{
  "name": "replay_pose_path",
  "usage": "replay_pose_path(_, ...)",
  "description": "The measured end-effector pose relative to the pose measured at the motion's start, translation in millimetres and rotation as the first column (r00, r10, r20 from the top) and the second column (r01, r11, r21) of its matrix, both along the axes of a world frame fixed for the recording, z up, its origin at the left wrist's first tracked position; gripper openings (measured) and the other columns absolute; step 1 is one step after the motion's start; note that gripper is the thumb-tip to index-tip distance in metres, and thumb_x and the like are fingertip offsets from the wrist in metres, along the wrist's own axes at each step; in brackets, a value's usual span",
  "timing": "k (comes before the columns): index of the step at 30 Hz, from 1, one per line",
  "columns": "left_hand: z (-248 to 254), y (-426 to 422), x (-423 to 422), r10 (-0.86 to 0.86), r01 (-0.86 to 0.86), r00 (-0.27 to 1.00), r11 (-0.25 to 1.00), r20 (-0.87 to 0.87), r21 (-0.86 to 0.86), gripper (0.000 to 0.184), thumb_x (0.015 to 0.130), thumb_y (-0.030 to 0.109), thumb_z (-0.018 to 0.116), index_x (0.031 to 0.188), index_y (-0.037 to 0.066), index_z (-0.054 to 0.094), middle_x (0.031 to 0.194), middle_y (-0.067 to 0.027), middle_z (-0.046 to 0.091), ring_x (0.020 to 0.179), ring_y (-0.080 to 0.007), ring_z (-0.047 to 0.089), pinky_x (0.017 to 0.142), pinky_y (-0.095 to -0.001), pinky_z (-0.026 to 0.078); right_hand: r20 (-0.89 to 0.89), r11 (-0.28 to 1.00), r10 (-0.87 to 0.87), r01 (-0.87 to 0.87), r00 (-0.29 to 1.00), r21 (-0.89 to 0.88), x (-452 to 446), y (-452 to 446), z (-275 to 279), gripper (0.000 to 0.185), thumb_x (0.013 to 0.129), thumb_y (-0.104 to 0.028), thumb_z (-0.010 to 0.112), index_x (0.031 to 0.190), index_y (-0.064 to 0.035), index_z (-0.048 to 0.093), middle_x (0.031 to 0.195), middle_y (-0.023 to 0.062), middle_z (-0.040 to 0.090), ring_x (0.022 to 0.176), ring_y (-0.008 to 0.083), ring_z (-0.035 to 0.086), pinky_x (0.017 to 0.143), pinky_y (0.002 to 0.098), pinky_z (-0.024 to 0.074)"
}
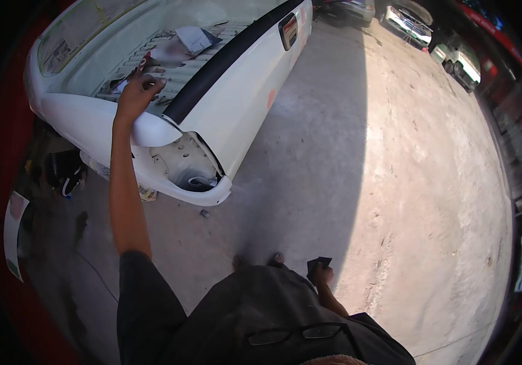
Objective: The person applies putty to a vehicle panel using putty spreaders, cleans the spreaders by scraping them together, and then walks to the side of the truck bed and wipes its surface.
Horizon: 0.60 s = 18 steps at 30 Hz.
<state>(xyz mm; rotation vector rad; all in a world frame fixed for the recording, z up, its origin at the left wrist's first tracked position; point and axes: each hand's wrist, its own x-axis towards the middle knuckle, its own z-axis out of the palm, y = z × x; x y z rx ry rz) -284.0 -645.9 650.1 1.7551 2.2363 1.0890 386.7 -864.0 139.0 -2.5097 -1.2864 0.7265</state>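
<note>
My left hand (140,94) is raised over the near corner of a white pickup bed (236,91), its fingers apart and bent. Just beyond the fingertips shows a small red and white item (144,61); whether they touch it is unclear. Low by my right side, my right hand (323,275) is closed on a dark flat object (317,264). Papers (194,39) and scraps lie on the ribbed bed floor. The truck's rear corner has an open lamp recess (185,161) with a loose end of something inside.
My feet (278,258) stand on the concrete floor (419,182), behind the truck. Other vehicles (407,25) are parked at the upper right. Dark items (63,170) lie beside the truck at left, and a thin cable (96,274) runs along the floor.
</note>
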Motion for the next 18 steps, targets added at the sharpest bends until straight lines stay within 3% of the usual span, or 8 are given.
replay_pose_path(4, -3.7, 0.0, -3.7, -0.021, 0.02, 1.0, 0.999, 0.018, 0.047, 0.05, 0.087, 0.049, 0.073, 0.104, 0.002, 0.075, 0.085, -0.0088, 0.073, 0.072, -0.0139, 0.064, 0.07, -0.0301, 0.048, -0.005, 0.998, 0.061, -0.061, 0.998, -0.012, -25.0, -13.0, -1.3, 0.053, 0.086, -0.045, 0.064, 0.098, 0.0056, 0.075, 0.095, 0.0275, 0.073, 0.089, 0.0436, 0.072, 0.079, 0.0535, 0.0557)
replay_pose_path(7, -4.6, 0.3, -8.6, -0.102, 0.099, 0.99, 0.994, 0.097, 0.038, 0.047, 0.092, 0.04, 0.073, 0.108, -0.004, 0.071, 0.092, -0.0085, 0.071, 0.083, -0.0123, 0.064, 0.073, -0.0276, 0.051, -0.031, 0.999, 0.044, -0.044, 0.999, -0.001, -35.6, -23.4, -2.8, 0.053, 0.087, -0.045, 0.064, 0.097, 0.0057, 0.074, 0.095, 0.0278, 0.073, 0.09, 0.0436, 0.072, 0.079, 0.053, 0.0557)
replay_pose_path(10, -8.7, 1.1, -9.7, -0.149, 0.134, 0.982, 0.982, 0.113, 0.133, 0.048, 0.088, 0.047, 0.072, 0.105, 0.003, 0.075, 0.083, -0.0072, 0.072, 0.073, -0.0142, 0.062, 0.07, -0.0296, 0.048, -0.038, 1.0, 0.018, -0.017, 0.999, 0.018, -50.2, -35.3, 6.5, 0.053, 0.087, -0.045, 0.064, 0.095, 0.0064, 0.074, 0.093, 0.0279, 0.073, 0.09, 0.0436, 0.072, 0.079, 0.0529, 0.0556)
replay_pose_path(14, -7.9, -2.5, -8.4, -0.176, 0.16, 0.981, 0.971, 0.079, 0.179, 0.048, 0.09, 0.044, 0.072, 0.108, 0.0, 0.073, 0.086, -0.0076, 0.072, 0.078, -0.014, 0.063, 0.072, -0.0282, 0.049, 0.038, 0.998, -0.008, 0.006, 0.999, 0.065, -64.6, -58.5, 15.2, 0.053, 0.089, -0.044, 0.062, 0.093, 0.007, 0.075, 0.089, 0.0279, 0.073, 0.088, 0.0442, 0.072, 0.078, 0.0524, 0.0554)
replay_pose_path(18, 1.7, -10.6, -1.4, -0.157, 0.141, 0.985, 0.97, 0.068, 0.2, 0.049, 0.091, 0.041, 0.074, 0.113, -0.003, 0.072, 0.092, -0.0087, 0.073, 0.086, -0.0138, 0.066, 0.077, -0.0285, 0.052, -0.018, 0.991, -0.107, 0.109, 0.994, 0.083, -72.1, -66.4, 19.4, 0.053, 0.091, -0.044, 0.061, 0.095, 0.0073, 0.074, 0.09, 0.0275, 0.073, 0.089, 0.0442, 0.072, 0.08, 0.0526, 0.0551)
